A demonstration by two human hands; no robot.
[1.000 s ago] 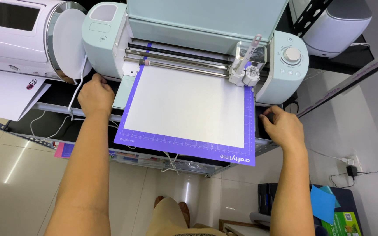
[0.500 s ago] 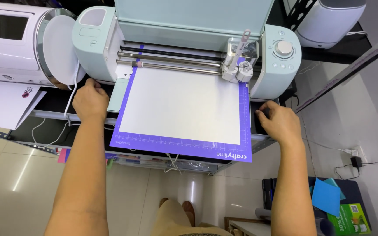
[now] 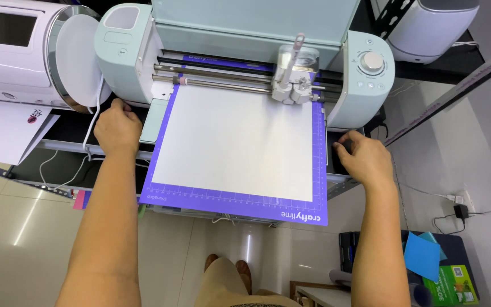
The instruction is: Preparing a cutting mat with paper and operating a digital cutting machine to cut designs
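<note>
A purple cutting mat (image 3: 166,190) carrying a white sheet (image 3: 234,139) lies on the feed tray of a pale green cutting machine (image 3: 126,51). The mat's far end is under the rollers, below the carriage (image 3: 294,85). My left hand (image 3: 117,125) is curled into a loose fist beside the tray's left edge, just off the mat. My right hand (image 3: 365,156) rests with bent fingers on the dark shelf by the mat's right edge and holds nothing.
A white machine with a round lid (image 3: 29,57) stands at the left and a white rounded device (image 3: 433,25) at the back right. Cables hang under the shelf. Blue paper (image 3: 421,256) and a green box (image 3: 450,284) lie on the floor at the right.
The mat's far end has slid a little deeper under the rollers. My right hand has come off the mat's right edge; my left hand stays beside the tray.
</note>
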